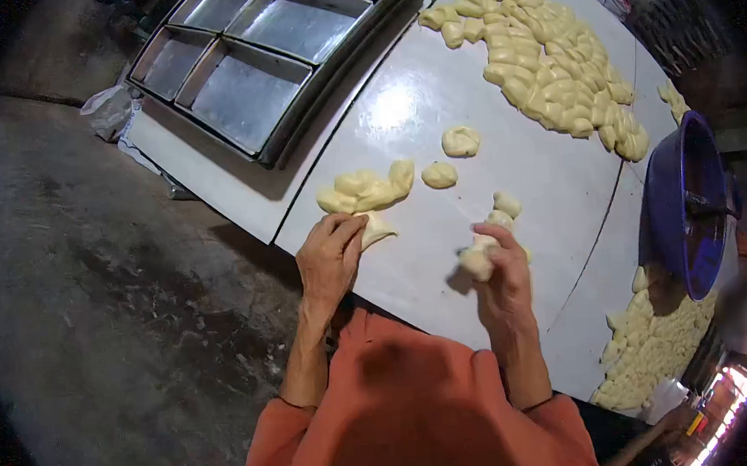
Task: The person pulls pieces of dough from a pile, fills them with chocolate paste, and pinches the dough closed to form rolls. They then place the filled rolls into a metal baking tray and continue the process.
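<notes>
My left hand is closed on a flattened dough piece on the white table. Just beyond it lies a cluster of dough pieces. My right hand, slightly blurred, has its fingers wrapped round a dough piece. More small dough lumps lie right past those fingers. Between and beyond my hands rest two separate pieces, a round one and a smaller one.
Metal pans stand at the back left. A large spread of dough pieces covers the back right, with another batch at the right front. Between them is a blue basin. Concrete floor shows at left.
</notes>
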{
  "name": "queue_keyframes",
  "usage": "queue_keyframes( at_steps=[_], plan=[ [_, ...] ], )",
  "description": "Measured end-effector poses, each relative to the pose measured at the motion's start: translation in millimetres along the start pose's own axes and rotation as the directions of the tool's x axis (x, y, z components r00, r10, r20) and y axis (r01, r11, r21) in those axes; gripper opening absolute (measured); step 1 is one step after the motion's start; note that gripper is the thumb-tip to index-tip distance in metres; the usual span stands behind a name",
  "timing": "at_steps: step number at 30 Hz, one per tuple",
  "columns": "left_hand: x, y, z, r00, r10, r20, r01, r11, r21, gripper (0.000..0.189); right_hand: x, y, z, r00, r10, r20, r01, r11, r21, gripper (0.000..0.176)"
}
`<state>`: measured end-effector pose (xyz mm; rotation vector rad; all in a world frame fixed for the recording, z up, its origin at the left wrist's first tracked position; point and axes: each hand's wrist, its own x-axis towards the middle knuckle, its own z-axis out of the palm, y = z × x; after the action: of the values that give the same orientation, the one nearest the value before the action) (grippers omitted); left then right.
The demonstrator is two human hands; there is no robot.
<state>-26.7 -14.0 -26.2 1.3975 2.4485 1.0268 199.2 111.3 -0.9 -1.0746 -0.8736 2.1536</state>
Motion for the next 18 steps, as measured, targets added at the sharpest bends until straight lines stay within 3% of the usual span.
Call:
queue_keyframes(
  at_steps=[2,3,6,8,10,12,15,18],
  plan=[
    [0,3,-2,0.999,0.024,-0.026,-0.023,0.999,0.034,0.015,-13,-20,10,0.994,-0.046,-0.104,0.044,0.999,-0.026,0.038],
    [-1,10,-3,0.998,0.033,-0.054,-0.031,0.999,0.04,0.016,-13,-24,4,0.992,-0.106,-0.066,0.099,0.991,-0.094,0.046],
    [2,47,-11,0.994,0.013,-0.105,-0.021,0.996,-0.082,0.031,-17,-27,4,0.995,-0.092,0.035,0.082,0.972,0.221,0.047],
    [6,71,-9,0.999,0.044,0.005,-0.041,0.959,-0.282,0.04,-20,-27,9,0.993,-0.109,0.046,0.111,0.993,-0.049,0.047],
    [10,87,-2,0.978,0.126,0.165,-0.032,0.878,-0.478,0.042,-25,-31,22,0.998,0.028,0.061,-0.031,0.999,0.042,0.047],
    [15,106,0,0.93,0.096,0.355,0.144,0.794,-0.591,0.039,-19,-16,16,0.999,0.001,0.036,0.001,0.998,-0.056,0.035],
    [13,101,9,0.877,0.038,0.478,0.276,0.776,-0.568,0.033,-16,-26,11,1.0,0.028,0.012,-0.027,0.993,-0.112,0.023],
    [14,105,10,0.834,0.016,0.552,0.329,0.788,-0.52,0.042,-9,-14,4,0.947,-0.315,-0.06,0.278,0.898,-0.34,0.023]
  ],
)
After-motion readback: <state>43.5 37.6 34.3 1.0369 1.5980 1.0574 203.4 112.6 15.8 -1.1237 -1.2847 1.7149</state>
